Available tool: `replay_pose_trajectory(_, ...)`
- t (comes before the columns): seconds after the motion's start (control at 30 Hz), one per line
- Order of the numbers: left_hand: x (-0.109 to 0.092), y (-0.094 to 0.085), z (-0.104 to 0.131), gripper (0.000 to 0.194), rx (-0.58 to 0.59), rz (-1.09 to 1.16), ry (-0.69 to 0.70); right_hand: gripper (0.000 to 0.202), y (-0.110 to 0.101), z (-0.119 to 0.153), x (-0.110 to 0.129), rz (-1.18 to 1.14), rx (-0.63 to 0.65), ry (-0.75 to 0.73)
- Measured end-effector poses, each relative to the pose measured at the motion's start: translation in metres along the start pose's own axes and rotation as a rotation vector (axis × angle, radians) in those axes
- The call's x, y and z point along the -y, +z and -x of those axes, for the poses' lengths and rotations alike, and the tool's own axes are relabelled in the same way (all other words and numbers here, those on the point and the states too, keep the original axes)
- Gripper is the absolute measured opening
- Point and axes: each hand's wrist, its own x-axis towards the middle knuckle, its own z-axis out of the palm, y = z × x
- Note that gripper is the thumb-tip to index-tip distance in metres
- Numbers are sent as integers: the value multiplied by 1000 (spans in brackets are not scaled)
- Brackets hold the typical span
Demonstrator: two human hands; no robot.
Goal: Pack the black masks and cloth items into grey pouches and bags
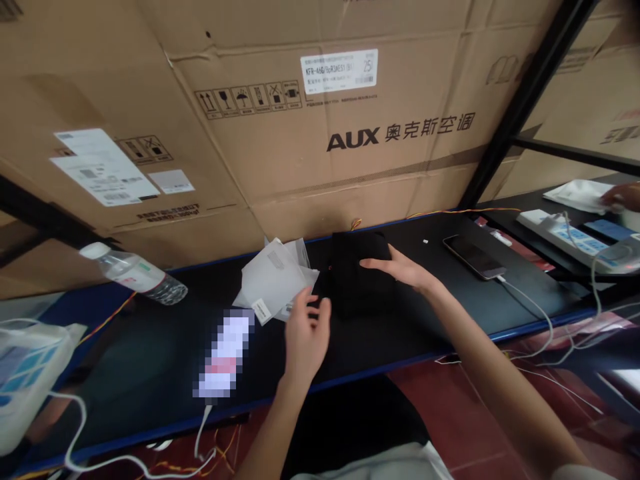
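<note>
R hand (400, 268) on blk cloth-like item (357, 273), far side of dk table (400, 340). L hand (309, 327) open, fingers curled, beside clear plastic pkts (275, 277). Water btl (135, 273) tilted, far L. Blk phone (474, 256) w/ wht cable, R. AUX carton (350, 167) behind.

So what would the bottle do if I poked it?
The bottle would probably wobble or tip, since it's tall and narrow. It's likely light, with only a little water inside. Its clear sides look like thin plastic, so they might squish, but the white cap should stop spills.
</note>
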Motion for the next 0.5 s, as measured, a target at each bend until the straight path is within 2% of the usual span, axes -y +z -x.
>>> replay_pose_trajectory(0.07,-3,24,-9,51,122,-10,-22,61,1,3,1,-104,-12,37)
replay_pose_trajectory(0.13,-2,46,-27,45,159,-1,59,58,-3,2,-1,-184,-64,56)
replay_pose_trajectory(0.27,-4,91,-64,43,238,14,157,55,-16,-19,-9,-244,-284,-1)
replay_pose_trajectory(0.4,-8,129,-84,62,144,-194,239,45,-28,-53,-19,-239,-386,-88)
replay_pose_trajectory(0.5,-5,142,-89,68,82,-373,315,48,-41,-67,-24,-52,-514,-202)
